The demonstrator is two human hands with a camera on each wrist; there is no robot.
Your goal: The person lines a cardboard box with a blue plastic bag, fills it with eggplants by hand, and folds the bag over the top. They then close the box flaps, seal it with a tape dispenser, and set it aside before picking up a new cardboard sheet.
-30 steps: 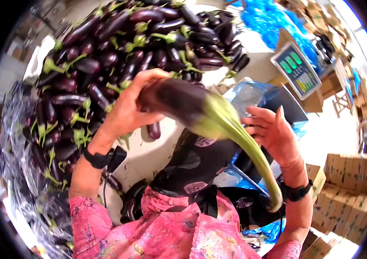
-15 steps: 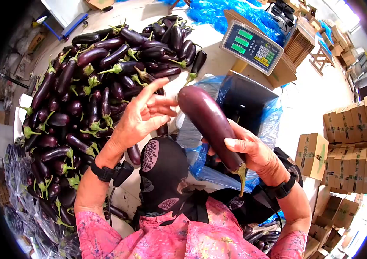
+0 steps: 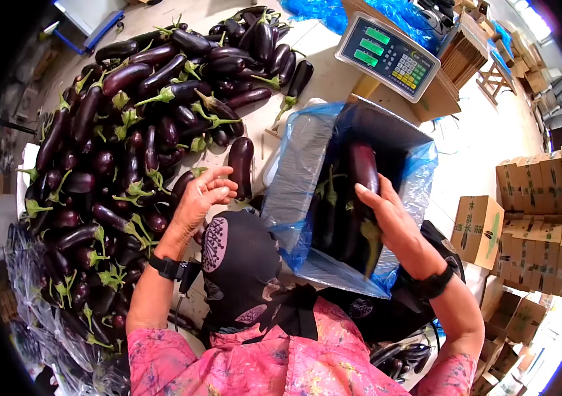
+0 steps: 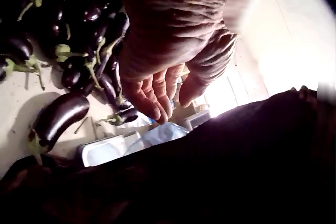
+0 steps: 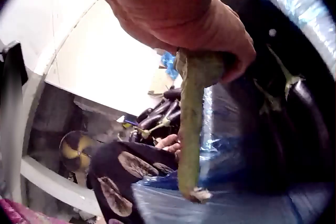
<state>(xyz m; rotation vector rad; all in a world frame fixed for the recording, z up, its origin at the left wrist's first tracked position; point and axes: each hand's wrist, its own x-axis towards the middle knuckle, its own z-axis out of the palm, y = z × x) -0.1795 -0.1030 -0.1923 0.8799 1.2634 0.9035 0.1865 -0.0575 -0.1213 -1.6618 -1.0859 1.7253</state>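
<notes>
My right hand [image 3: 390, 224] reaches into a box [image 3: 381, 113] lined with blue plastic film and grips a large purple eggplant [image 3: 363, 165]. In the right wrist view that eggplant's long green stem [image 5: 190, 124] hangs below the hand. Other eggplants [image 5: 310, 111] lie in the dark inside of the box; much of them is in shadow. My left hand [image 3: 196, 203] is held over the right edge of a big eggplant pile [image 3: 122, 125], its fingers loosely bent with nothing in them. Close by it, a single eggplant [image 3: 241, 165] lies on the floor.
A digital scale display [image 3: 386, 56] stands behind the box. Flattened cardboard [image 3: 469, 59] leans beyond it, and stacked printed cartons [image 3: 538, 218] fill the right side. Clear plastic film [image 3: 43, 277] borders the pile at left. My patterned knee [image 3: 238, 247] sits between pile and box.
The eggplant, first in my left hand, passed to the right hand and has gone down into the lined box. My left hand has drawn back left toward the pile.
</notes>
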